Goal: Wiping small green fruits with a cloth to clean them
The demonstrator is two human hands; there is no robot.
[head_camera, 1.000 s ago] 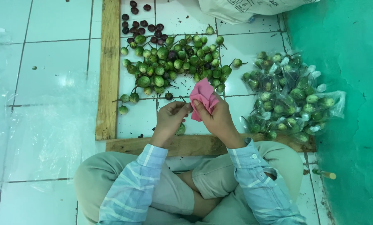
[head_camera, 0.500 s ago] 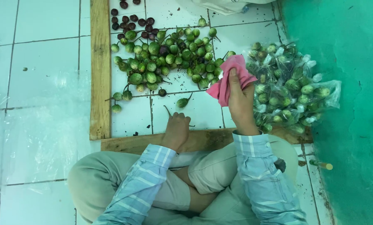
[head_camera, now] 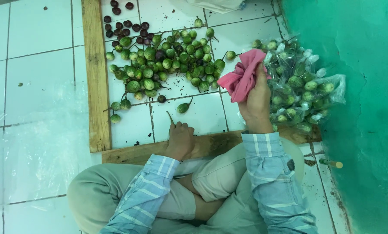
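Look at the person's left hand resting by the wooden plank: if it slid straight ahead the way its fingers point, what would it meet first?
Probably the lone green eggplant lying on the white tile just beyond the left hand. The bare tile between them looks free, though the exact line is hard to judge.

— What is the person wearing?
— A long-sleeved shirt, light blue with white checks, cuffs buttoned at both wrists.
— And below?
— Pale beige trousers, loose at the knees. The left hand (head_camera: 181, 138) and right hand (head_camera: 257, 102) are bare, no gloves or rings visible.
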